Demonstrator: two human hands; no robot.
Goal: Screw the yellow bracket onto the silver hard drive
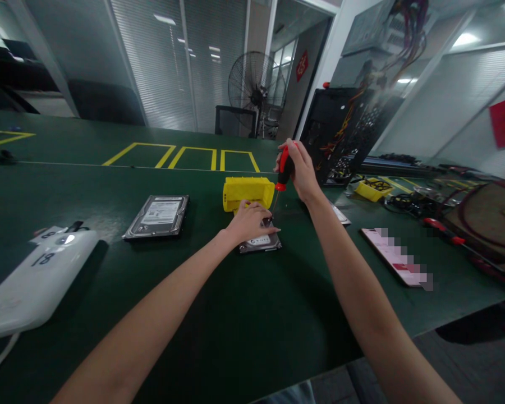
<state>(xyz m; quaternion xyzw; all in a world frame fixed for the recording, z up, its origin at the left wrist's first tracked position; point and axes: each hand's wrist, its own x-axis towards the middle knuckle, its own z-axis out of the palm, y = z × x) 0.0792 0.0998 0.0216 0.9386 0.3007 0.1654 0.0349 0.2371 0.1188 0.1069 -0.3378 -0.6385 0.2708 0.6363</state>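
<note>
The screwdriver (283, 168) is gripped by the handle in the right hand (302, 174), its fingers closed round it, and the shaft is angled down to the left hand (249, 220). The left hand is laid over the small drive (261, 242), thumb and fingers partly apart; whether anything is pinched there cannot be told. The small drive's near edge is left uncovered, and it is set well in from the near edge of the table (219, 320). On the far side, room is limited by the yellow bin (249, 191), just beyond the left hand. To the left, a wide gap is left before the large drive (157, 216). On the right, the phone (385, 252) is placed near the right forearm.
</note>
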